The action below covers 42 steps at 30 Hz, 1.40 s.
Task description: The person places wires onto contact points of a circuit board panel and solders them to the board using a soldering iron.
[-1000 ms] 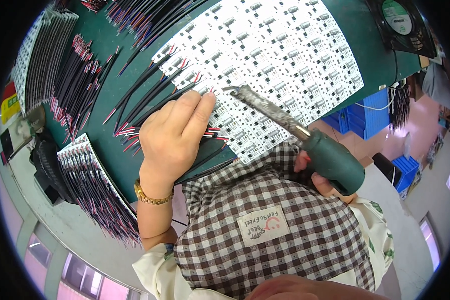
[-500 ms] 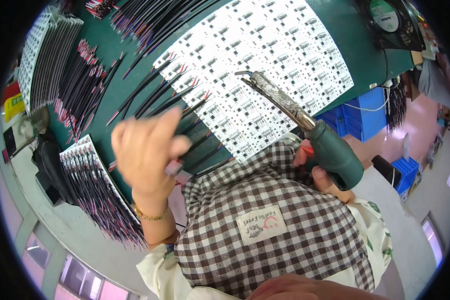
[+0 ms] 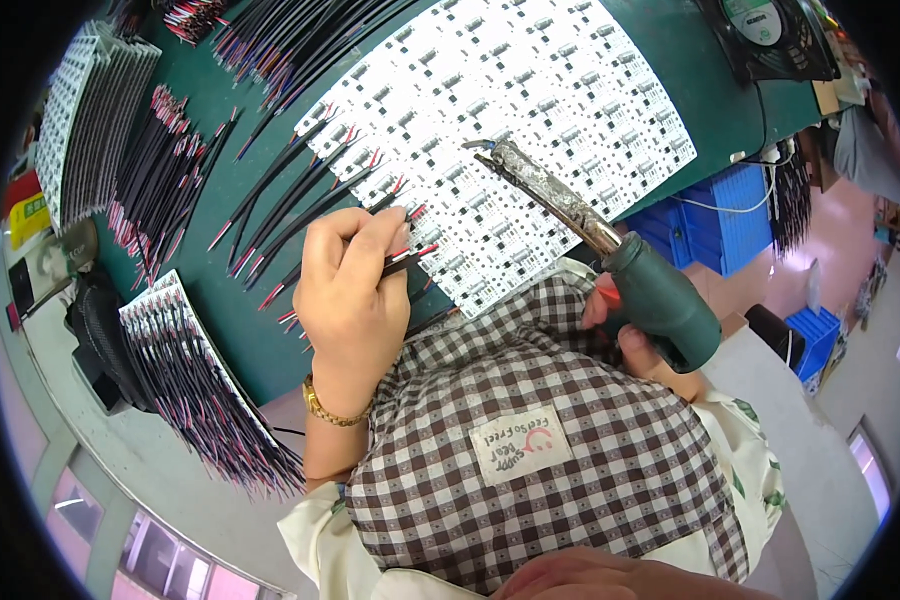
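Note:
A large white circuit board panel (image 3: 530, 120), covered in rows of small black parts, lies on the green table top. Several black cables (image 3: 288, 235) with red, white and blue stripped ends lie along its left edge, their tips on the panel. My left hand (image 3: 355, 295) is closed in a pinch on one black cable (image 3: 402, 262) whose red tip reaches over that edge. My right hand (image 3: 645, 350) grips a soldering iron (image 3: 665, 305) by its green handle. The iron's worn metal barrel points up and left, with its tip above the panel; the handle hides some fingers.
More cable bundles (image 3: 175, 175) lie on the table's left side. A stack of boards (image 3: 75, 120) stands at far left, and a wired board (image 3: 195, 385) is near me. At the back right is a black fan (image 3: 770, 35). Blue bins (image 3: 725, 215) stand below the right edge.
My left hand has moved right to the panel's left edge and closed on a cable; it was blurred and in motion before. The soldering iron has hardly moved.

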{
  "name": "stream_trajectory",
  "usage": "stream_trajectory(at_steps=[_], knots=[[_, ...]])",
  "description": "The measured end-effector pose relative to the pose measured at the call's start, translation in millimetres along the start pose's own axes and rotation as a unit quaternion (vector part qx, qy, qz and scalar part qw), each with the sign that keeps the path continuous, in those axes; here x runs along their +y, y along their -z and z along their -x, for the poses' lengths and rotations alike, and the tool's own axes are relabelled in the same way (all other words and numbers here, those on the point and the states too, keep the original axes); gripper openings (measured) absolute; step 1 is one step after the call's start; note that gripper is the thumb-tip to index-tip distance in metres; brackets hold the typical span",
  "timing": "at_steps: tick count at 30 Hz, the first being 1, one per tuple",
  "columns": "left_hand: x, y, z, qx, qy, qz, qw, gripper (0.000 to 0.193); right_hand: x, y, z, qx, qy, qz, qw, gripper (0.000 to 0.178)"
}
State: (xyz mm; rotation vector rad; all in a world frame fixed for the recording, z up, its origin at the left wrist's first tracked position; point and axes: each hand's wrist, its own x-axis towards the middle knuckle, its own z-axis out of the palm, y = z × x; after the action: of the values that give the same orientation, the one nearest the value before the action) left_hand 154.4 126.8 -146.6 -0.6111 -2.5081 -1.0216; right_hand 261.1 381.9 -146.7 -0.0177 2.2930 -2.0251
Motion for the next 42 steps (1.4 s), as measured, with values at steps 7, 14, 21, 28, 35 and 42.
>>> stream_trajectory(at_steps=[7,14,21,28,35,42], knots=[[5.5,-6.8,-3.4,0.029,0.04,0.014,0.999,0.029,-1.1,2.9,1.7,-0.016,0.034,0.035,0.999,0.017],[4.9,2.9,0.0,0.009,-0.008,-0.014,1.0,0.033,-3.0,4.0,3.8,-0.011,0.066,0.032,0.997,0.025],[24.3,8.6,-6.7,-0.006,0.313,0.227,0.922,0.007,3.0,11.7,9.3,-0.042,0.084,0.084,0.992,0.031],[23.2,-1.1,-8.3,-0.024,0.297,0.17,0.939,0.011,1.5,12.5,21.3,0.021,-0.092,-0.14,0.986,0.04],[20.7,-3.6,-10.7,-0.047,0.311,0.139,0.939,0.011,-15.8,9.4,24.2,-0.044,-0.133,-0.112,0.984,0.05],[26.8,-2.5,-16.1,-0.072,0.308,0.093,0.944,0.01,-3.7,9.5,21.0,0.019,-0.126,-0.218,0.968,0.049]])
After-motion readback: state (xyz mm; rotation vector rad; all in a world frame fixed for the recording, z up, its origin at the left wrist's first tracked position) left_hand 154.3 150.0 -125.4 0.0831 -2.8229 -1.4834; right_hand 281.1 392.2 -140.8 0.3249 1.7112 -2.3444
